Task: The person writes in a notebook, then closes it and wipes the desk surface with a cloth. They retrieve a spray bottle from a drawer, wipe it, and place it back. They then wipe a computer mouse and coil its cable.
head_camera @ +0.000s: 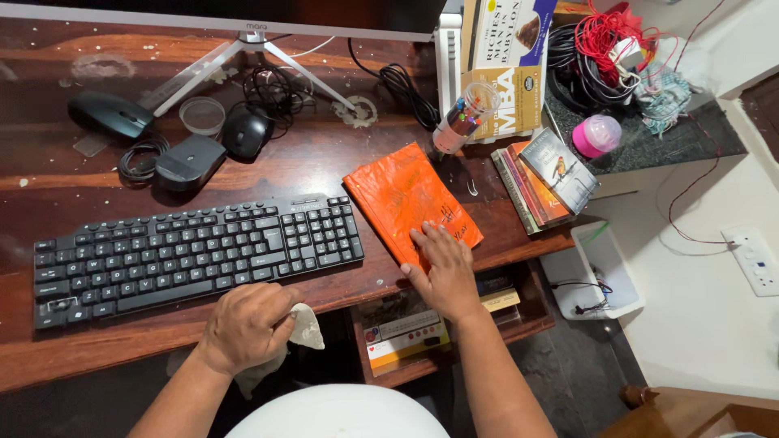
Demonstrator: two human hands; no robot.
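My left hand (pixel 246 324) is closed around a crumpled pale cloth (pixel 304 326) at the front edge of the dark wooden desk (pixel 324 166), just below the black keyboard (pixel 191 251). My right hand (pixel 442 268) lies flat, fingers spread, on the near corner of an orange-covered book (pixel 402 195) that sits tilted to the right of the keyboard. Nothing is gripped by the right hand; it only presses on the cover.
Behind the keyboard are three computer mice (pixel 109 113), a small clear lid (pixel 202 114), cables and a monitor stand (pixel 251 45). A jar of pens (pixel 464 118), stacked books (pixel 545 174) and a pink bottle (pixel 596 135) stand at the right. A lower shelf (pixel 406 332) holds books.
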